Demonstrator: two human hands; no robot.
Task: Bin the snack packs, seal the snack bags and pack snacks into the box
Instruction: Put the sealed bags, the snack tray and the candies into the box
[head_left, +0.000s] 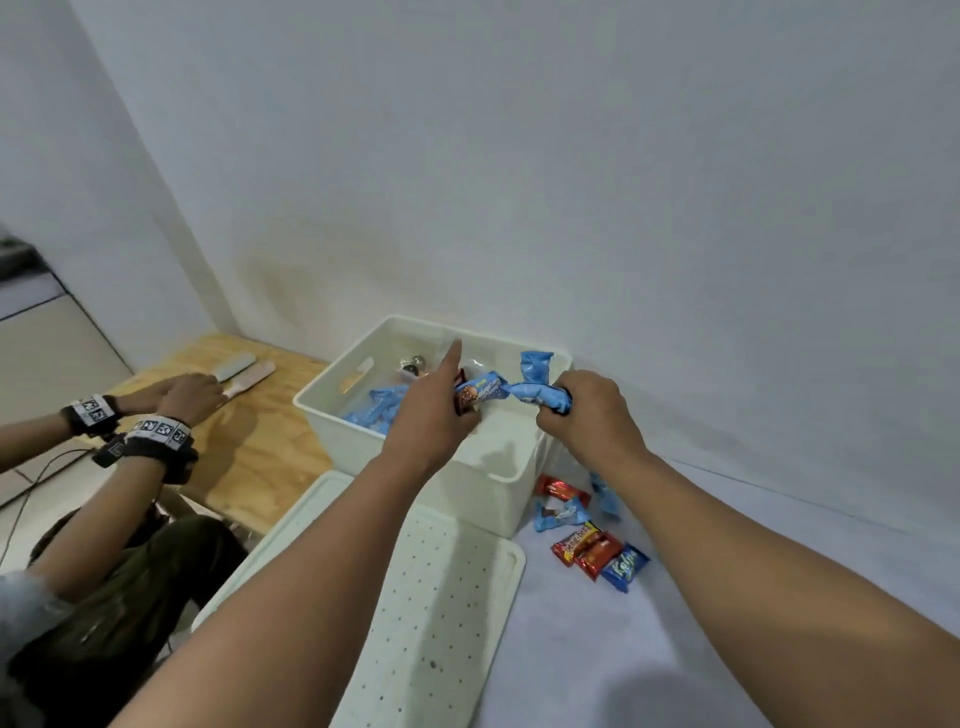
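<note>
A white plastic bin (332, 410) stands against the wall with several blue snack packs (376, 410) and other small items inside. My left hand (434, 415) is over the bin, index finger pointing out, gripping a blue snack pack (480, 392). Just above the bin's right rim, my right hand (587, 415) is shut on a bunch of blue snack packs (537, 384). Loose red and blue snack packs (597, 551) lie on the white surface to the right of the bin.
A white perforated lid (431, 613) lies in front of the bin. At the left another person sits with marker bands on both wrists (156, 431), hands on a wooden board (270, 447) that holds two flat tools (244, 371).
</note>
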